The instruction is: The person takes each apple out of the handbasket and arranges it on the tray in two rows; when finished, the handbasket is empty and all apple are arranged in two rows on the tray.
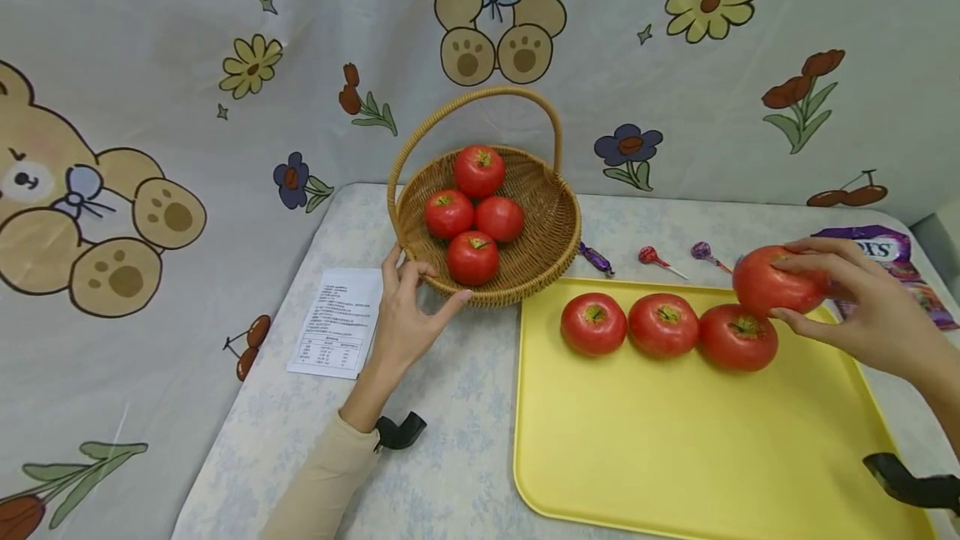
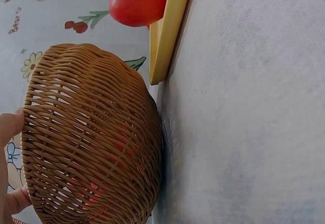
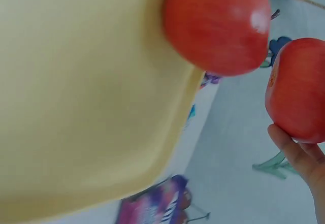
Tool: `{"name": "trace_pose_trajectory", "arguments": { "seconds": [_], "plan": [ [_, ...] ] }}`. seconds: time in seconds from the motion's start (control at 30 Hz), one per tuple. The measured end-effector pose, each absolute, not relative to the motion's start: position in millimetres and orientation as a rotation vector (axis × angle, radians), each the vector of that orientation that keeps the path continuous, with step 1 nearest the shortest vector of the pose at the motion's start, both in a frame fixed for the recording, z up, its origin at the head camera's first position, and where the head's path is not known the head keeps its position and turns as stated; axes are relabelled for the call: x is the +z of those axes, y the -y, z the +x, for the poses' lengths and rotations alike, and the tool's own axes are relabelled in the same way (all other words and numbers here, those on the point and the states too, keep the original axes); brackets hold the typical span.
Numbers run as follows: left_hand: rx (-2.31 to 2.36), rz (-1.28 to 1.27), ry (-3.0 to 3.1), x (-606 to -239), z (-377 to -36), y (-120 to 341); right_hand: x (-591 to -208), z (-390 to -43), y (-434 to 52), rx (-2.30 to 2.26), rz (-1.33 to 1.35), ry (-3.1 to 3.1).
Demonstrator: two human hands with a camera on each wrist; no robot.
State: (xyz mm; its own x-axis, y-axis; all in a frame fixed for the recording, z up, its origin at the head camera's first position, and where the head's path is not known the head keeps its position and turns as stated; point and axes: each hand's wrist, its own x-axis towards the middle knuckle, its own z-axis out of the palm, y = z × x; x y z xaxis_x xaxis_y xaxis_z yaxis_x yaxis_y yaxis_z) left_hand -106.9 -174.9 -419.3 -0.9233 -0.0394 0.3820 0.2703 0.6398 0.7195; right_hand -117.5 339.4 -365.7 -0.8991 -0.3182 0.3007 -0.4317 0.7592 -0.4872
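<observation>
A wicker basket [image 1: 551,227] with a handle holds several red tomatoes [image 1: 472,257]. My left hand [image 1: 405,307] rests against its near rim, fingers spread on the weave; in the left wrist view the basket wall [image 2: 86,142] fills the left side. A yellow tray [image 1: 675,440] carries three tomatoes in a row [image 1: 663,325]. My right hand [image 1: 847,298] grips another tomato [image 1: 776,280] just above the tray's far right end; the right wrist view shows that tomato [image 3: 299,89] beside a tray tomato [image 3: 218,26].
A printed paper sheet [image 1: 337,321] lies left of the basket. Two lollipops [image 1: 660,260] and a wrapped sweet [image 1: 596,258] lie behind the tray. A purple candy bag [image 1: 892,252] sits at the far right. A patterned cloth backdrop stands behind the table.
</observation>
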Motion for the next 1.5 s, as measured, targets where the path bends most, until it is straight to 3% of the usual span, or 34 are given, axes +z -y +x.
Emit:
{"name": "trace_pose_trajectory", "arguments": {
  "seconds": [0.47, 1.5],
  "plan": [
    [-1.183, -0.168, 2.519, -415, -107, 175, -419, -80, -394, 0.929, 0.291, 2.763],
    [-1.19, -0.19, 2.498, -420, -106, 174, -439, -80, -394, 0.866, 0.459, 2.814]
  ]
}}
